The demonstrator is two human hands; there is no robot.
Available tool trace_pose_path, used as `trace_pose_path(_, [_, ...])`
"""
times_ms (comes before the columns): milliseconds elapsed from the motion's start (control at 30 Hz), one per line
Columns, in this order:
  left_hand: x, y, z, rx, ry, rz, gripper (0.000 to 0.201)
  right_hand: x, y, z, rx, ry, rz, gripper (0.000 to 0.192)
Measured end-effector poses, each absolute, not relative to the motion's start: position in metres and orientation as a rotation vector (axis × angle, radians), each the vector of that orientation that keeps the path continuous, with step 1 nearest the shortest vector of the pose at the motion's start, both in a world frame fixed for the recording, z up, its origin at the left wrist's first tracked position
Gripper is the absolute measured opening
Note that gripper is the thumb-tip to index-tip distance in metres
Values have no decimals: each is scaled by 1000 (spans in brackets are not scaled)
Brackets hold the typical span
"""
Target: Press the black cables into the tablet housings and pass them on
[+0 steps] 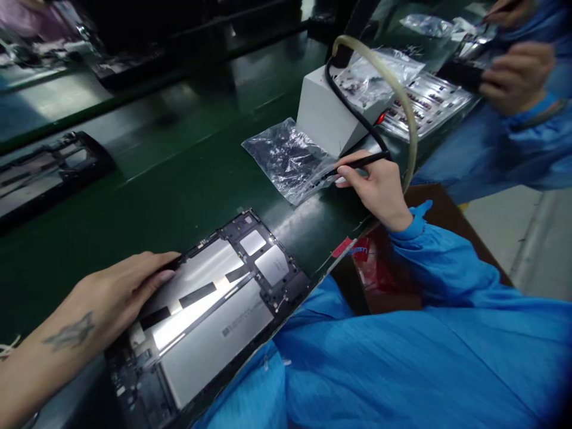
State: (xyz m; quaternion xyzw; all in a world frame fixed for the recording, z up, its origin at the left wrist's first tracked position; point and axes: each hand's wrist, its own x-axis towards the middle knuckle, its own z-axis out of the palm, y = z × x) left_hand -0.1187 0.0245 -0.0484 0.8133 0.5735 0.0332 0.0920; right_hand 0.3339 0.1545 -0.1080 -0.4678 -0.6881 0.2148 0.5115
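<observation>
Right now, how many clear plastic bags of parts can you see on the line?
3. One crinkled clear plastic bag lies on the green belt by the pen-shaped tool's tip; a second sits atop the white box; a third lies farther back, top right. Others may be hidden.

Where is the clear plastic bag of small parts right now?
In the head view, the plastic bag lies on the green belt right of centre, against the white box, with the pen tool in the right hand reaching its near edge.
</observation>
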Motion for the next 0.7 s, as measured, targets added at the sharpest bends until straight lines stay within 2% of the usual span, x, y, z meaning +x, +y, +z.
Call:
trace_pose_path(167, [-86, 34, -17, 2961, 1596, -184, 46, 342, 141, -107, -976, -1463, 613, 21])
trace_pose_path(267, [-18, 66, 9, 3291, 1102, -225, 46, 358, 115, -102, -880, -1385, 605, 16])
trace_pose_path(367, [77, 105, 16, 3368, 707, -316, 41, 388, 74, -98, -883, -1416, 403, 15])
trace_pose_path(467, [182, 132, 0, 3175, 419, -151, 35, 425, 36, -105, -972, -1352, 35, 18])
trace_pose_path(533, [248, 137, -17, 2825, 416, 98, 44, 451, 21, -114, -984, -1155, -108, 20])
trace_pose_path(600, [306, 134, -33, 2329, 445, 185, 62, 475, 18, -124, -953, -921, -101, 18])
trace_pose_path(700, [366, 120, -48, 1922, 448, 183, 62, 506, 27, -133, -916, -701, 104, 16])
